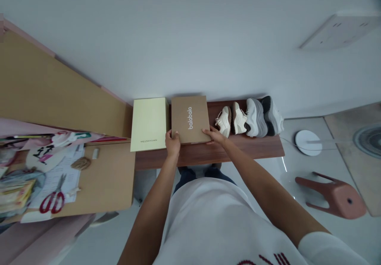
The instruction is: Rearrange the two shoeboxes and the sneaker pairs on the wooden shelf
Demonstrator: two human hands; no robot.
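A brown shoebox [189, 118] with "balabala" printed on its lid rests on a dark wooden bench [250, 149] against the wall. My left hand [173, 143] grips its front left corner, thumb on top. On its right side, my right hand [214, 135] is closed around the lower edge. Just left of it stands a pale yellow box [149, 123] lettered "MEIZHIYUAN". To the right are cream-white sneakers [239, 118], then larger grey-and-white sneakers [256, 118] and a black-and-white shoe [270, 116]. The fingers under the brown box are hidden.
At the left, a desk [110, 177] carries red-handled scissors [54, 197], papers and clutter. A pink stool [337, 197] lies at the right, near a fan with a round white base [308, 142]. A white socket plate [341, 30] is on the wall.
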